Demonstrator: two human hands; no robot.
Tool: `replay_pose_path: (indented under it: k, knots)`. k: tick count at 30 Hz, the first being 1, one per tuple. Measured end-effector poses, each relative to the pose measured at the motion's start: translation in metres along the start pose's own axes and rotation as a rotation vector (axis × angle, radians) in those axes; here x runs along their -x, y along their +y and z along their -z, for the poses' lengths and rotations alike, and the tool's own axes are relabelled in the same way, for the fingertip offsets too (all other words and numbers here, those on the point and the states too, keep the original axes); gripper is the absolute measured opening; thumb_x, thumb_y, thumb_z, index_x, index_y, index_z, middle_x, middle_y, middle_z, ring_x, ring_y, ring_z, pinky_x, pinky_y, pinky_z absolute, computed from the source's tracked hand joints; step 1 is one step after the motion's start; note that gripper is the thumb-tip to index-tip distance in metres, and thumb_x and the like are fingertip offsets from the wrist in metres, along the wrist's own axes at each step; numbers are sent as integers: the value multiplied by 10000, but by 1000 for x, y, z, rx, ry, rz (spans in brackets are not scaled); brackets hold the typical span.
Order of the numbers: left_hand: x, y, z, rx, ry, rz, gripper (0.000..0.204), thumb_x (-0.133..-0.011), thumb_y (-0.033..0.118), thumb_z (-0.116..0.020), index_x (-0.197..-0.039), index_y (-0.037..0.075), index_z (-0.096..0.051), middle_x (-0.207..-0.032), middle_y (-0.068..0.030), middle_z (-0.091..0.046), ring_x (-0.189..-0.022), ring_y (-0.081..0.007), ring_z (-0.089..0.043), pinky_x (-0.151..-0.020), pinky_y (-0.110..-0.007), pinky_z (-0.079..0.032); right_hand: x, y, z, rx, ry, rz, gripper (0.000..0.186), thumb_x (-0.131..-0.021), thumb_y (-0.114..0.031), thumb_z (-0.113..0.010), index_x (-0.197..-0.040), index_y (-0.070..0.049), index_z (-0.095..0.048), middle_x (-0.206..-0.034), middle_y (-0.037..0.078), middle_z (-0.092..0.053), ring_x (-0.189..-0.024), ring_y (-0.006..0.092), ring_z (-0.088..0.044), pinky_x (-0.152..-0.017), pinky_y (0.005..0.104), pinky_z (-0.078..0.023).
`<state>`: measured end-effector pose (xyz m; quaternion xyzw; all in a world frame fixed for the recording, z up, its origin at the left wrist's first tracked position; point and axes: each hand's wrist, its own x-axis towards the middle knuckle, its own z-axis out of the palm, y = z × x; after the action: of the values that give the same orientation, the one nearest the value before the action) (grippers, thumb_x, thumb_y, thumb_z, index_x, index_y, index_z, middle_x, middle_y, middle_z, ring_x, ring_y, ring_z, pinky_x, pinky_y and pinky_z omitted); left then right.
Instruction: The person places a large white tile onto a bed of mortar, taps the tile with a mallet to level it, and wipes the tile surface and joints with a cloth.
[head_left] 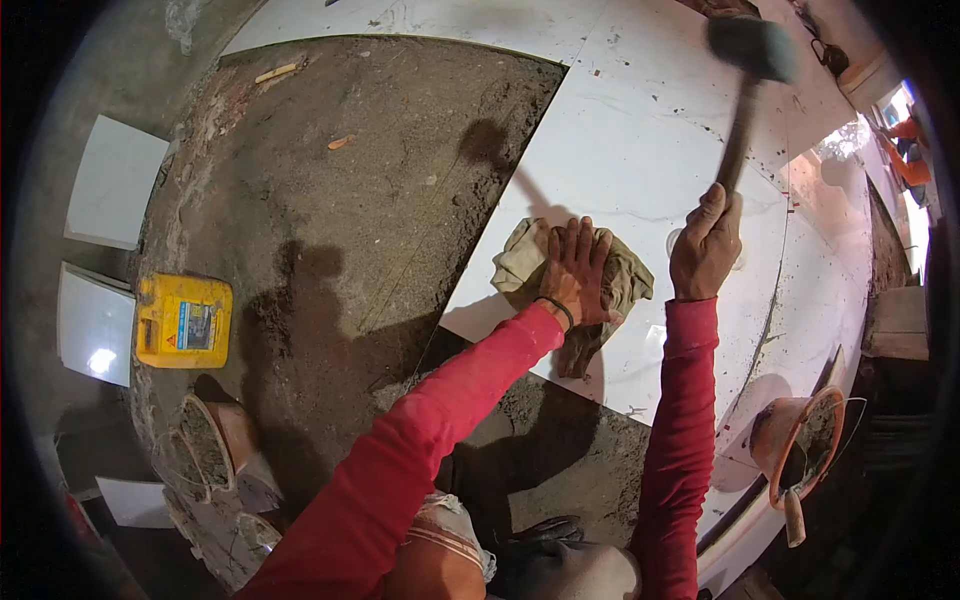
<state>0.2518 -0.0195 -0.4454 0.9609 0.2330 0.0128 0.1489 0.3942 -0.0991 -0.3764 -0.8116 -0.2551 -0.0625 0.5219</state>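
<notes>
My left hand (577, 268) lies flat with its fingers stretched out on a crumpled, dirty cloth (627, 275). That cloth rests on a white marbled floor tile (590, 160), close to the tile's near left corner. In my right hand (708, 245) is the wooden handle of a mallet (738, 135), my fingers wrapped round it. The mallet's dark head, a little blurred, is up at the top right above the tiles. Both forearms are in red sleeves.
Grey-brown mortar bed (380, 190) spreads left of the tile edge. A yellow jerrycan (185, 320) and an orange bucket (215, 440) stand at the left; another bucket (800, 440) stands at the right. Cut tile pieces (115, 180) lie far left. A person in orange (908, 150) is at the far right.
</notes>
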Motion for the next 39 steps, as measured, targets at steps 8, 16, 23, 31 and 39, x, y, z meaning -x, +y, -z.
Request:
replay_pose_path:
  k: [8,16,23,31,39]
  knots:
    - [3,-4,-7,43,103,-35,1388,-642,828,-789,-1661,30,-287,-1725,-308,-203,-1606,-502,-162,-1276,-681,-140,5,15,-15,266,-182,30,296,-1131,-319,-511,-1048,-35,-532,-817,339,-662,-774,551,-664,-640,590,-477]
    - [4,-9,-12,-107,162,-63,1293,-655,756,-813,-1627,36,-355,-1680,-307,-284,-1585,-501,-211,-1283,-660,-148,5,16,-17,639,-546,-110,297,-1101,-310,-572,-1062,-15,-588,-732,262,-645,-732,514,-662,-664,545,-500]
    - [5,-8,-11,105,254,-81,1262,-706,799,-761,-1622,32,-356,-1681,-313,-288,-1583,-497,-224,-1296,-645,-137,12,18,-18,-54,62,152,352,-1127,-298,-514,-980,19,-549,-671,174,-588,-582,360,-611,-596,494,-481]
    - [8,-9,-14,50,217,-40,1236,-731,791,-743,-1627,38,-345,-1685,-307,-289,-1589,-472,-236,-1297,-632,-143,-14,-3,-26,67,-90,83,360,-1142,-368,-495,-1026,-29,-533,-700,255,-618,-613,492,-612,-553,520,-465]
    - [-1,-7,-15,155,252,-80,1167,-706,710,-807,-1584,42,-426,-1665,-302,-326,-1580,-470,-259,-1292,-652,-140,-27,-8,-50,281,-195,13,366,-1130,-393,-496,-1073,-39,-564,-781,315,-677,-758,535,-680,-604,593,-467]
